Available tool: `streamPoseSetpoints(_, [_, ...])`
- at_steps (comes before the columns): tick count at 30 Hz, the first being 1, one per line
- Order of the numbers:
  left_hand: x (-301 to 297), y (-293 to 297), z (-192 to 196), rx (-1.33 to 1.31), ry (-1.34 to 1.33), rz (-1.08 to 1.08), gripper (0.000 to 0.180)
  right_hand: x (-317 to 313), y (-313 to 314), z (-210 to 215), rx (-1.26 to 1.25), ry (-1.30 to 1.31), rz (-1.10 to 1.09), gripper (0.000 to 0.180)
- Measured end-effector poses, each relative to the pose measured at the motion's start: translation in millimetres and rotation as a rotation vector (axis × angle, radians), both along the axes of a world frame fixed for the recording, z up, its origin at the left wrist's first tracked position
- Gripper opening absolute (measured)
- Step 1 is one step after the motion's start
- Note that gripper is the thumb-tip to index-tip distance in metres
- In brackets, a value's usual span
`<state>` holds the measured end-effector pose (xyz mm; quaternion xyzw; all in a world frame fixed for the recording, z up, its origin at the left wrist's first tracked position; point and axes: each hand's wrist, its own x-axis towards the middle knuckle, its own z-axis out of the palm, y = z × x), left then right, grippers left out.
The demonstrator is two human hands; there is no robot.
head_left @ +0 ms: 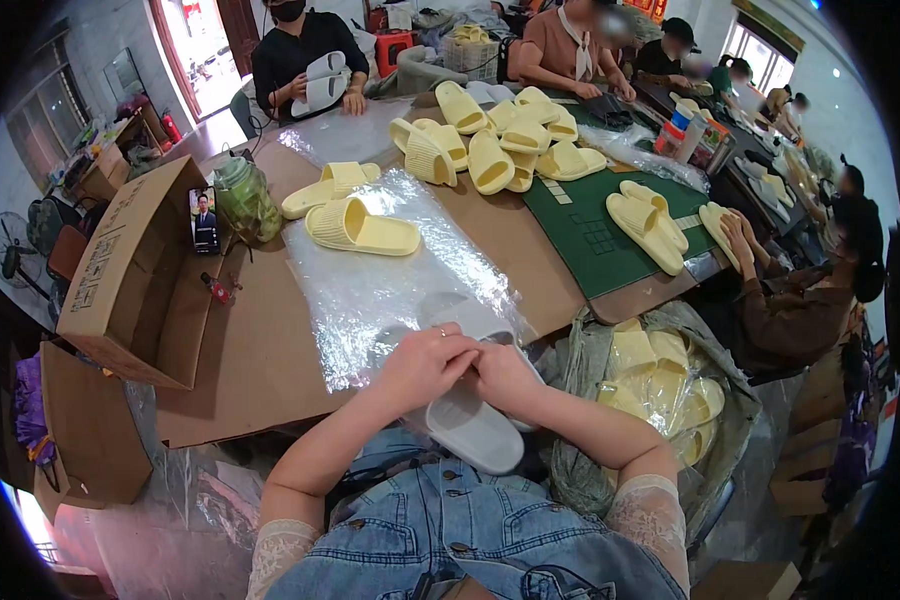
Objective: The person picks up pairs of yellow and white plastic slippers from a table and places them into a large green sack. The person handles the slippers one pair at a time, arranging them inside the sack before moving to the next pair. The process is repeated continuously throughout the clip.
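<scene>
Both the left hand (425, 368) and the right hand (507, 378) have their fingers curled inward and meeting over a pair of grey slippers (477, 432) at the near edge of the table (260, 345); I can't tell from where I stand whether they pinch the slippers or something small between them. One slipper's sole points toward the wearer's denim garment (455, 525). Just beyond lies shiny clear plastic (355, 295), with a yellow slipper (362, 228) on it. An open cardboard box (145, 290) stands to the left, and a sack (580, 400) of yellow slippers sits by the right arm. Across the table, someone in black (280, 50) holds a pale slipper (320, 90).
</scene>
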<state>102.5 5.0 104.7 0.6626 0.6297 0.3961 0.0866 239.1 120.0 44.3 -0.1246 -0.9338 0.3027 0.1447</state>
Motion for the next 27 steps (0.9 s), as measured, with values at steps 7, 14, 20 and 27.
streamPoseSetpoints(7, [41, -18, -7, 0.039, -0.29, -0.245, 0.016, -30, 16, -22, 0.302, 0.028, 0.043, 0.021])
streamPoseSetpoints(14, [73, -36, -12, 0.027, -0.251, -0.474, 0.019, -16, 36, 7, 0.378, 0.018, -0.233, 0.026])
streamPoseSetpoints(20, [71, -27, -16, 0.152, 0.021, -0.54, 0.027, 82, 56, 89, 0.49, 0.043, -0.496, 0.022])
streamPoseSetpoints(27, [26, -23, -36, -0.047, 0.042, -0.335, 0.026, 239, 62, 156, 0.912, -0.026, -0.955, 0.012])
